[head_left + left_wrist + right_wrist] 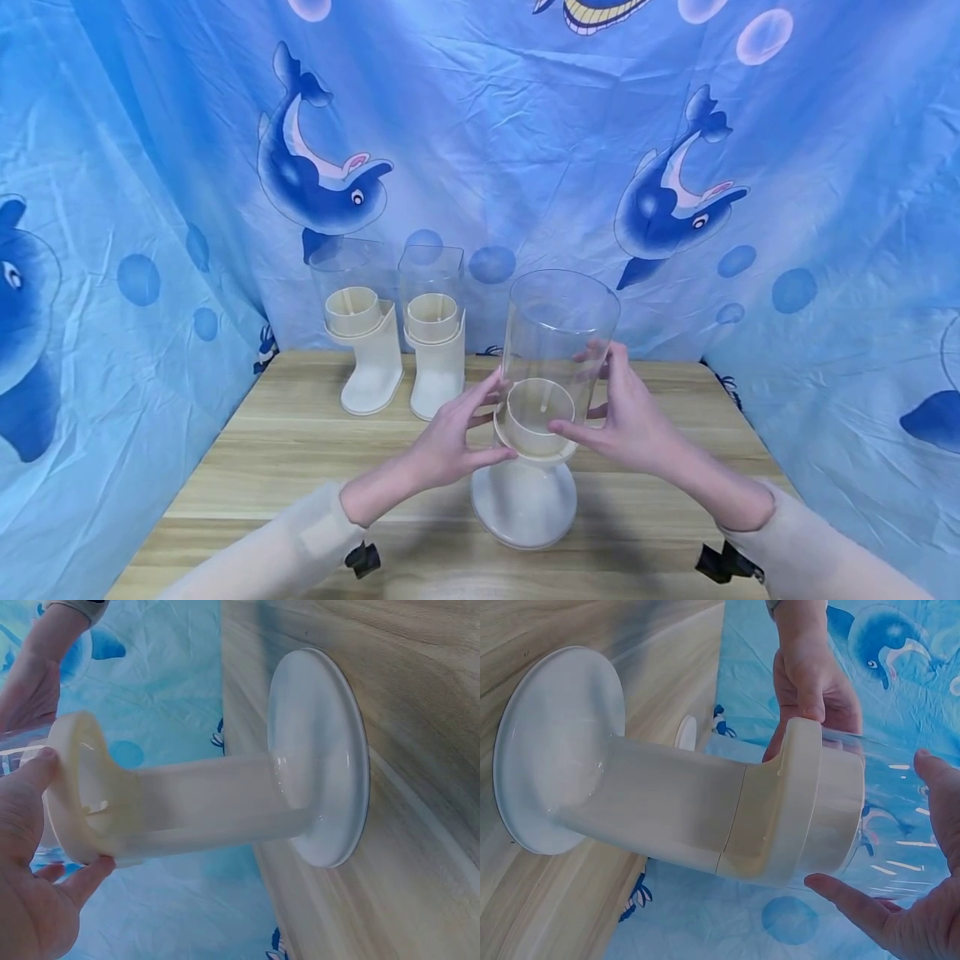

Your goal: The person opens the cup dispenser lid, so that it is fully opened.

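A tall clear cylinder stands upright in the ring of a white stand with a round base. Inside the cylinder's lower end sits a white cup. My left hand holds the ring from the left, its thumb at the front edge and other fingers along the side. From the right, my right hand grips the cylinder just above the ring. Its thumb lies near the bottom edge, and some fingers show through the clear wall behind. The stand's base rests on the wooden table.
Two similar white stands, one on the left and one beside it, each carrying a clear container, stand at the back of the table. A blue dolphin-print cloth hangs behind and along both sides.
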Demonstrator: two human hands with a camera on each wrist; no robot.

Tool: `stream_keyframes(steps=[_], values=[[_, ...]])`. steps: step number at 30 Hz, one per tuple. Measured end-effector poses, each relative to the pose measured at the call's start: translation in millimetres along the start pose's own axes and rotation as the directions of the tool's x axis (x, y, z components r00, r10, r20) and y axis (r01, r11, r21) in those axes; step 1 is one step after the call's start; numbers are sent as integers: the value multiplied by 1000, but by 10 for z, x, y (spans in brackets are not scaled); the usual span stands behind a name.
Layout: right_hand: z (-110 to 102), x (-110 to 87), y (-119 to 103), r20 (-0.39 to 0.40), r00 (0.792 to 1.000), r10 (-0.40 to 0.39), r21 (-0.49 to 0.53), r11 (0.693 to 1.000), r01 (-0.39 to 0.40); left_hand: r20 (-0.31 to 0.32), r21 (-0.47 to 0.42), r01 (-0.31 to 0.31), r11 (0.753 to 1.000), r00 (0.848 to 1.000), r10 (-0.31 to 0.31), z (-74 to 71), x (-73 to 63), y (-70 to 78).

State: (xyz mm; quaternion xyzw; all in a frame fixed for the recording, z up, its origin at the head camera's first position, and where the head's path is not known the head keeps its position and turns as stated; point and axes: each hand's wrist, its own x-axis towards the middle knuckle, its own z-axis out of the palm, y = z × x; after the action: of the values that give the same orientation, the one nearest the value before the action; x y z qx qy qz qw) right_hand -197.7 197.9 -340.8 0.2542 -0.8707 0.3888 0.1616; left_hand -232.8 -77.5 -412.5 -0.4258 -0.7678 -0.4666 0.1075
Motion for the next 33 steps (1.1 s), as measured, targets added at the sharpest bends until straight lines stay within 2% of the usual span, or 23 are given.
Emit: stream_keyframes(steps=[5, 10, 16, 28, 33], values=[[4, -23, 25, -13, 1000, -14, -31, 999, 13, -23, -8, -16, 1000, 1000, 16, 42, 6, -47], [-2, -24, 35, -12, 1000, -21, -57, 998, 20, -24, -49, 42, 998, 999, -44, 109, 36, -84], [-7, -23, 86, 0, 1000, -16, -41, 999, 16, -18, -40, 104, 994, 994, -104, 177, 46, -64], [-25, 7, 156, 12, 999, -51, 2, 999, 51, -41, -20, 102, 995, 994, -102, 188, 34, -55], [-19, 54, 185, 18, 996, -89, 10, 996, 89, -80, -9, 119, 993, 990, -119, 212, 16, -43]])
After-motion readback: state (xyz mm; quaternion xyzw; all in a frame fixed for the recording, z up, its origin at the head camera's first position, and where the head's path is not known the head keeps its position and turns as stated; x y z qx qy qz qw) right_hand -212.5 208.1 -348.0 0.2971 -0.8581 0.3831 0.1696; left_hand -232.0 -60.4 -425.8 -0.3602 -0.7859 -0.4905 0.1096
